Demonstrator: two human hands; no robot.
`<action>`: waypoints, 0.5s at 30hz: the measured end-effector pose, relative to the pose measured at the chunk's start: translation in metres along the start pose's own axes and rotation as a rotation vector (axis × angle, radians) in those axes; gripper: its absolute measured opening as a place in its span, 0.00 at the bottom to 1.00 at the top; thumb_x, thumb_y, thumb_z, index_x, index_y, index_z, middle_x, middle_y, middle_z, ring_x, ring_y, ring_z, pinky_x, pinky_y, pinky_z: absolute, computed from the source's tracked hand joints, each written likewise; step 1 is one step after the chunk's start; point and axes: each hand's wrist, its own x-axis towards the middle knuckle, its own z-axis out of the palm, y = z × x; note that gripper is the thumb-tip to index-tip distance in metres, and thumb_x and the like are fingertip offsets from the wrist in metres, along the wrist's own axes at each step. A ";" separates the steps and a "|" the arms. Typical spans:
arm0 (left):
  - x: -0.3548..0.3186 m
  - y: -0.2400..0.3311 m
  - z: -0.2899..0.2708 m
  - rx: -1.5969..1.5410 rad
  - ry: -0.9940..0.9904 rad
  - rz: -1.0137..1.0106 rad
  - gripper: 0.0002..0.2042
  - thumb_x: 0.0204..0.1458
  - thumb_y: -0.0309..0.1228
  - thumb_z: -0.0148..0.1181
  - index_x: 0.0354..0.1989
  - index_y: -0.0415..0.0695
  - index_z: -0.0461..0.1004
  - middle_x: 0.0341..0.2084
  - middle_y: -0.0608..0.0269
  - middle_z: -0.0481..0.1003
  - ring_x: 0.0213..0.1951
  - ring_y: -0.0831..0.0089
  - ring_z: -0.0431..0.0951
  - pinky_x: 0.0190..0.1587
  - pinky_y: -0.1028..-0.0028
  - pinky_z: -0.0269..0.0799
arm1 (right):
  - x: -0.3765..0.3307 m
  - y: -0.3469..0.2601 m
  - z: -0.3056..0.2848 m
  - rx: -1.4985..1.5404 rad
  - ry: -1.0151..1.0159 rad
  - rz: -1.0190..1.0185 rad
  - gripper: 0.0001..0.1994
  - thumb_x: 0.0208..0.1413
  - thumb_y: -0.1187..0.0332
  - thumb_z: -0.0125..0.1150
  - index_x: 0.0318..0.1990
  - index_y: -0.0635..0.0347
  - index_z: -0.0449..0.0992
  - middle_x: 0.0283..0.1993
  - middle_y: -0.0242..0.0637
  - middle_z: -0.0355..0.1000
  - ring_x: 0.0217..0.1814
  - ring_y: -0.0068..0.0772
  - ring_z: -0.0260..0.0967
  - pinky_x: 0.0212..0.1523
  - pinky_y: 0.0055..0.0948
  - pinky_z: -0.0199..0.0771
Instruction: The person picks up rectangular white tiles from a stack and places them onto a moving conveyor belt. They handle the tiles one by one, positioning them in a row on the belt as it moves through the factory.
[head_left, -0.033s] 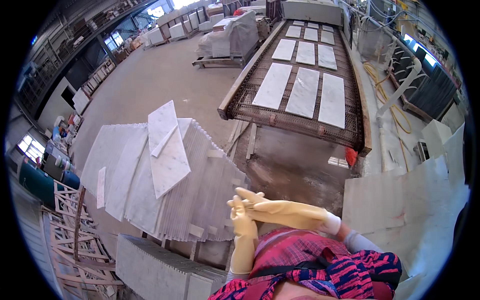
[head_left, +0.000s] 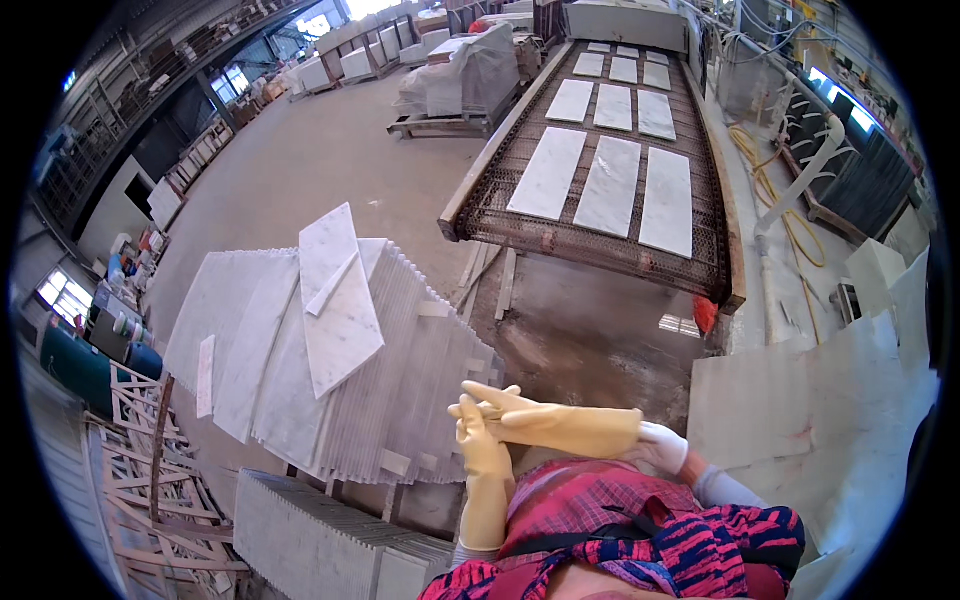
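My left hand (head_left: 484, 452), in a long yellow rubber glove, is closed round the finger end of a second yellow rubber glove (head_left: 572, 427). That glove stretches sideways in front of my body, its cuff toward the right. At the cuff is my right hand (head_left: 662, 447), in a thin white glove; its fingers are hidden in or behind the cuff. Left of my hands stands a leaning stack of pale stone slabs (head_left: 400, 370). A loose marble slab (head_left: 340, 330) lies aslant on it, with a narrow stone strip (head_left: 332, 285) on top.
Ahead on the right, a mesh conveyor (head_left: 500, 228) carries rows of white stone tiles (head_left: 608, 185). Another slab stack (head_left: 300, 530) stands at the lower left, by a wooden lattice (head_left: 145, 500). Large pale sheets (head_left: 780, 400) are at my right. A yellow hose (head_left: 790, 230) runs beside the conveyor.
My right hand has slid back out of the yellow rubber glove toward the right, and more of its white glove shows. My left hand keeps hold of the finger end.
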 end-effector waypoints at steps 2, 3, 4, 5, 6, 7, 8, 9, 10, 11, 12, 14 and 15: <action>-0.005 0.001 -0.004 0.030 0.050 0.034 0.36 0.70 0.56 0.41 0.47 0.26 0.77 0.42 0.44 0.82 0.42 0.61 0.83 0.51 0.68 0.78 | -0.014 -0.006 0.003 -0.026 0.025 0.068 0.39 0.68 0.50 0.47 0.80 0.43 0.38 0.84 0.41 0.34 0.85 0.43 0.31 0.81 0.49 0.33; -0.009 0.004 -0.002 0.036 0.087 0.031 0.37 0.69 0.57 0.41 0.45 0.26 0.79 0.40 0.46 0.83 0.40 0.64 0.83 0.48 0.70 0.78 | -0.013 -0.005 0.005 -0.006 0.027 0.065 0.39 0.68 0.50 0.48 0.80 0.44 0.37 0.84 0.41 0.34 0.85 0.43 0.31 0.81 0.49 0.34; -0.011 0.002 0.002 0.083 0.040 0.016 0.37 0.70 0.56 0.41 0.44 0.26 0.80 0.39 0.47 0.83 0.40 0.65 0.83 0.48 0.71 0.77 | -0.011 -0.003 0.009 0.023 0.035 0.047 0.40 0.67 0.49 0.48 0.80 0.44 0.37 0.84 0.41 0.33 0.85 0.43 0.32 0.81 0.49 0.34; -0.014 0.000 0.004 0.130 -0.006 0.001 0.36 0.70 0.56 0.41 0.44 0.26 0.80 0.39 0.49 0.83 0.39 0.66 0.83 0.47 0.73 0.76 | -0.008 0.001 0.012 0.058 0.038 0.007 0.40 0.67 0.49 0.48 0.80 0.44 0.36 0.84 0.41 0.33 0.85 0.43 0.32 0.81 0.49 0.34; -0.021 0.006 0.006 0.139 -0.018 -0.010 0.36 0.70 0.55 0.41 0.44 0.27 0.80 0.39 0.49 0.83 0.39 0.66 0.82 0.46 0.73 0.76 | 0.000 0.009 0.015 0.109 0.017 -0.027 0.41 0.67 0.49 0.48 0.80 0.44 0.36 0.84 0.41 0.33 0.85 0.43 0.32 0.81 0.49 0.34; -0.027 0.012 0.009 0.151 -0.032 -0.023 0.35 0.70 0.54 0.41 0.43 0.27 0.81 0.39 0.50 0.84 0.39 0.67 0.82 0.46 0.73 0.75 | 0.011 0.016 0.017 0.165 -0.009 -0.068 0.41 0.66 0.49 0.49 0.80 0.44 0.35 0.84 0.42 0.33 0.85 0.43 0.32 0.81 0.50 0.34; -0.033 0.019 0.012 0.164 -0.046 -0.036 0.34 0.70 0.53 0.42 0.43 0.27 0.81 0.39 0.51 0.84 0.39 0.68 0.82 0.45 0.74 0.74 | 0.019 0.023 0.019 0.217 -0.032 -0.106 0.42 0.66 0.49 0.49 0.80 0.44 0.35 0.84 0.42 0.33 0.85 0.43 0.32 0.81 0.50 0.35; -0.033 0.021 0.023 0.172 -0.111 -0.037 0.34 0.70 0.53 0.42 0.44 0.28 0.81 0.39 0.51 0.84 0.40 0.68 0.82 0.46 0.73 0.75 | 0.019 0.021 0.019 0.240 -0.010 -0.152 0.42 0.66 0.48 0.49 0.80 0.44 0.34 0.84 0.42 0.33 0.85 0.43 0.32 0.80 0.50 0.35; -0.037 0.022 0.021 0.176 -0.119 -0.019 0.34 0.69 0.53 0.42 0.44 0.29 0.82 0.40 0.52 0.84 0.40 0.67 0.82 0.47 0.72 0.75 | 0.026 0.025 0.022 0.277 -0.037 -0.182 0.43 0.65 0.48 0.49 0.80 0.44 0.34 0.84 0.42 0.33 0.85 0.43 0.32 0.80 0.50 0.35; -0.038 0.019 0.016 0.177 -0.150 -0.033 0.34 0.70 0.54 0.41 0.45 0.30 0.81 0.41 0.52 0.84 0.42 0.67 0.82 0.49 0.72 0.74 | 0.032 0.029 0.025 0.307 -0.063 -0.210 0.43 0.65 0.48 0.49 0.80 0.44 0.33 0.84 0.42 0.32 0.85 0.43 0.32 0.80 0.50 0.35; -0.037 0.014 0.009 0.179 -0.183 -0.047 0.34 0.70 0.55 0.40 0.47 0.31 0.80 0.42 0.53 0.83 0.44 0.67 0.81 0.52 0.71 0.74 | 0.037 0.033 0.026 0.330 -0.086 -0.233 0.44 0.64 0.48 0.50 0.80 0.44 0.33 0.84 0.42 0.32 0.85 0.43 0.32 0.80 0.50 0.35; -0.036 0.009 0.008 0.208 -0.240 -0.080 0.34 0.70 0.56 0.39 0.49 0.33 0.80 0.44 0.54 0.83 0.46 0.67 0.81 0.54 0.70 0.74 | 0.041 0.036 0.028 0.367 -0.107 -0.275 0.45 0.64 0.47 0.50 0.80 0.44 0.32 0.84 0.42 0.32 0.85 0.43 0.32 0.80 0.51 0.36; -0.037 0.007 0.010 0.238 -0.251 -0.096 0.34 0.70 0.56 0.39 0.49 0.33 0.80 0.44 0.54 0.83 0.47 0.67 0.81 0.55 0.70 0.74 | 0.041 0.036 0.027 0.377 -0.112 -0.287 0.45 0.63 0.47 0.50 0.80 0.44 0.32 0.84 0.42 0.32 0.85 0.43 0.32 0.80 0.51 0.36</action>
